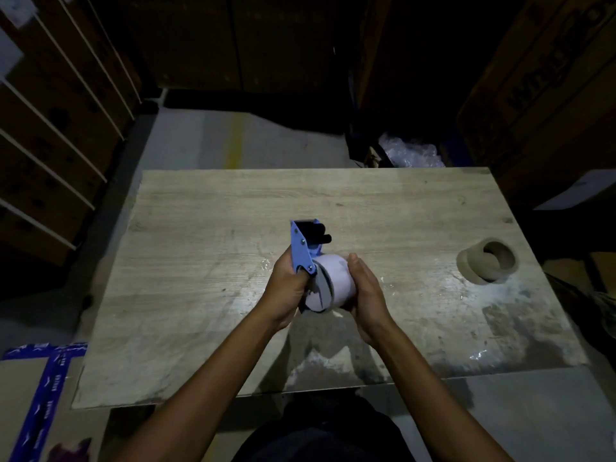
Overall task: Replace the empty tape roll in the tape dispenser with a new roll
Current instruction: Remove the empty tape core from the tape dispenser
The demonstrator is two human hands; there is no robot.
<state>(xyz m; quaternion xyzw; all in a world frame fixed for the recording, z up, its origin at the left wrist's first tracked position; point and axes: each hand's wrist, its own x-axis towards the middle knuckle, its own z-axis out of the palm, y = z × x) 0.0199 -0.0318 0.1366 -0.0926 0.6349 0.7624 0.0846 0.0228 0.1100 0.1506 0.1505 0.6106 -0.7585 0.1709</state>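
a pale wooden table (pixel 206 295) fills most of the view, its surface scuffed and shiny in patches toward the right and near edge, with dim cardboard boxes (pixel 540 78) stacked around it in the dark. on the floor at the lower left lies a flat carton sealed with blue tape (pixel 50 378). over the middle of the table both hands hold the tape dispenser (pixel 305 248) in the air: the left hand (pixel 286 291) is wrapped round its blue handle side, fingers closed on it, and the right hand (pixel 365 291) is pressed flat against the outer face of the new tape roll (pixel 335 285), a pale wide roll sitting against the dispenser's frame. whether the roll is fully seated on its hub cannot be told. the empty cardboard core (pixel 486 263) lies well apart, near the table's right edge, tilted on its side.
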